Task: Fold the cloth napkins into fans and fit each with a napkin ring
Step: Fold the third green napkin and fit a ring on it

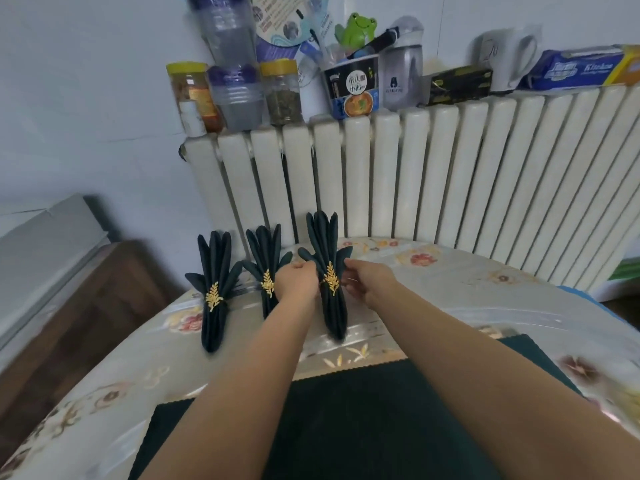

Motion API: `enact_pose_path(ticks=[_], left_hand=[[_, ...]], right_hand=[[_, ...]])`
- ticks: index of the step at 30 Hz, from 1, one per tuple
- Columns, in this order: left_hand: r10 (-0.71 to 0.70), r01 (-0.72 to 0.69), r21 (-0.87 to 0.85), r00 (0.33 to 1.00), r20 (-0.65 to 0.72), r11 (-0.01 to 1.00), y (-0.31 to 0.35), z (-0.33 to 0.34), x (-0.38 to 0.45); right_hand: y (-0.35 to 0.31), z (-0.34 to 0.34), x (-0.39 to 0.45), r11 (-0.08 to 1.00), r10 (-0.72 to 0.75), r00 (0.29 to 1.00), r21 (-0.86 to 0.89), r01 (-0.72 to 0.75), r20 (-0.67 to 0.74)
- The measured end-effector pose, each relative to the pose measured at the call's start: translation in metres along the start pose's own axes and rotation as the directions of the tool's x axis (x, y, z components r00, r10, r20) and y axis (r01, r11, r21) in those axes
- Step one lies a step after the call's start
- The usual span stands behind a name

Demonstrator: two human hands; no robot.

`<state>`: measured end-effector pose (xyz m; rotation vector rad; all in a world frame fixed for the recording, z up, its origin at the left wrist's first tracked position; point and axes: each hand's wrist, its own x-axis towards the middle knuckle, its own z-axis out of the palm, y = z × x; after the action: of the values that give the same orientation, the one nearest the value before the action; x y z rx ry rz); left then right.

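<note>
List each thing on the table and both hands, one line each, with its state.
Left napkin: folded into a fan, gold ring on, lying free.
Middle napkin: fan-folded, ringed, partly behind the left hand.
Right napkin: fan-folded, ringed, held at both sides.
Left hand: fingers on the right napkin's left edge.
Right hand: fingertips pinch its right edge.
Flat cloth: spread unfolded under the arms.

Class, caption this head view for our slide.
Both hands adjust the third ringed napkin fan beside two finished ones.
</note>
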<state>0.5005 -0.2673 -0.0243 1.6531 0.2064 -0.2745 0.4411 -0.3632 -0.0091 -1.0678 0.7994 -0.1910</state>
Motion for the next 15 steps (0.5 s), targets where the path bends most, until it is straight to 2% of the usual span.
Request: enact_pose_path(ticks=[4, 7, 11, 13, 15], left_hand=[[0.020, -0.021, 0.039, 1.000, 0.015, 0.999, 0.002, 0.008, 0.027], [-0.005, 0.005, 0.044, 1.000, -0.001, 0.999, -0.001, 0.010, 0.034], [-0.007, 0.008, 0.017, 1.000, -0.027, 1.000, -0.006, 0.011, 0.035], [-0.037, 0.037, 0.000, 0.998, -0.056, 0.999, -0.002, 0.011, 0.023], [-0.005, 0.007, 0.041, 0.998, -0.063, 0.999, 0.003, 0.009, 0.006]], right_hand=[[-0.007, 0.010, 0.021, 1.000, 0.000, 1.000, -0.021, 0.000, -0.005], [-0.005, 0.014, 0.036, 0.993, -0.003, 0.998, -0.121, -0.005, -0.062], [-0.003, 0.017, 0.036, 0.978, -0.035, 0.999, -0.205, 0.034, -0.002], [-0.003, 0.013, 0.029, 0.979, -0.031, 0.999, -0.201, 0.028, -0.011], [-0.001, 0.006, 0.020, 0.973, -0.039, 0.999, -0.228, 0.035, -0.015]])
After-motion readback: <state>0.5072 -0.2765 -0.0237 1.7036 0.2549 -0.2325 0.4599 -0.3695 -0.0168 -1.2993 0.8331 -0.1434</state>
